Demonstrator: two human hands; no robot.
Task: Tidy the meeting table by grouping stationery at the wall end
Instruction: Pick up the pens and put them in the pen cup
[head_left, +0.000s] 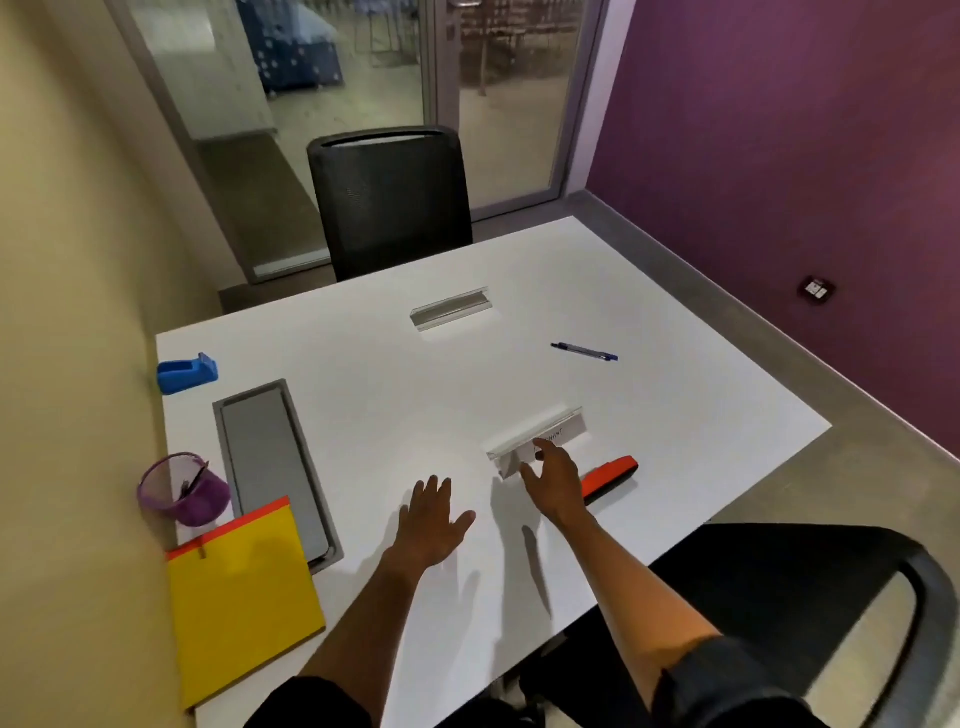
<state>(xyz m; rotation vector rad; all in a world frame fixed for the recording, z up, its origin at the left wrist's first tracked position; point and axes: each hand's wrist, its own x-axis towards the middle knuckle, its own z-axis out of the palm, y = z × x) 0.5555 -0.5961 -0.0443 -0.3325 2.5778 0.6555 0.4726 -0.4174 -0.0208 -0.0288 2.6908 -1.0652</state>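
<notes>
Clear acrylic nameplate (537, 440) is being touched by right hand (553, 480) with loose fingers; left hand (431, 522), at nine o'clock, is lying spread flat on white table (675, 415).

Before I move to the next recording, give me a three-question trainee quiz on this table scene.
1. True or false: the blue pen already lies with the items along the wall side of the white table.
2. Which item lies just to the right of the right hand? A) red stapler B) yellow notepad C) blue tape dispenser
3. Fill in: the right hand's fingers reach onto the clear ____, while the left hand is spread flat over the table.

Key: 1 false; 2 A; 3 name plate holder.
</notes>
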